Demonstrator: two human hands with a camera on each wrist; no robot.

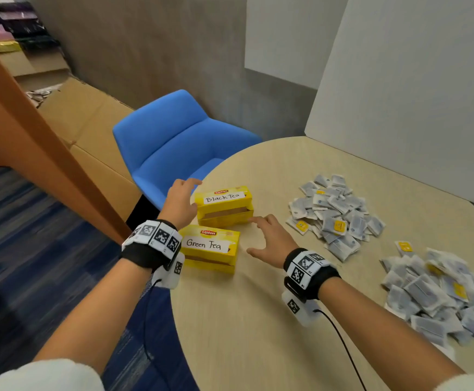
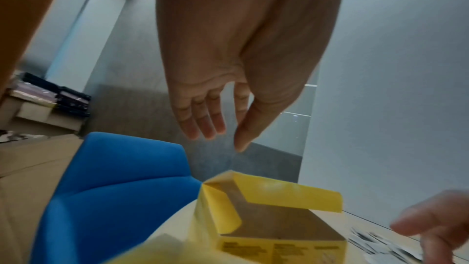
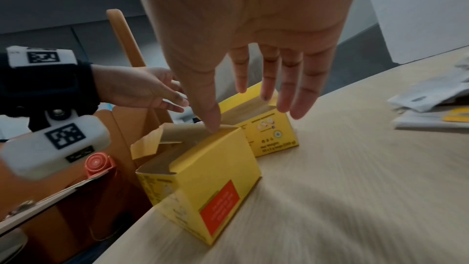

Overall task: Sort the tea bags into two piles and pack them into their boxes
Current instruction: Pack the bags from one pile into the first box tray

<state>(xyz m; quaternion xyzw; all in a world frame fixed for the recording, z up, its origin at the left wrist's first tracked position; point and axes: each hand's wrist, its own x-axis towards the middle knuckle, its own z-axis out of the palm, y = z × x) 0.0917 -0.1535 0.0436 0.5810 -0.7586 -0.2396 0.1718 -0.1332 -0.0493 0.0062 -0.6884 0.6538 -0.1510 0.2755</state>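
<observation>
Both my hands are hovering round the Black Tea box point(image 1: 224, 206), which sits on the surface point(image 1: 258, 320) straight ahead of my fingers, flap up and mouth open. My left hand point(image 1: 180, 199) is just off its left end, fingers loosely spread, holding nothing. My right hand point(image 1: 271, 238) is just off the right end, fingers spread too, index tip near the corner, and I can't tell if it's touching. The box's long axis runs left to right, so it lies between my two hands, both about equally near. The Green Tea box point(image 1: 210, 246), also open, sits below my left wrist. Both tea bag piles, the far pile point(image 1: 334, 214) and the near pile point(image 1: 436, 294), lie well off to the right of my right fingers, so I reckon that hand does the fetching.
</observation>
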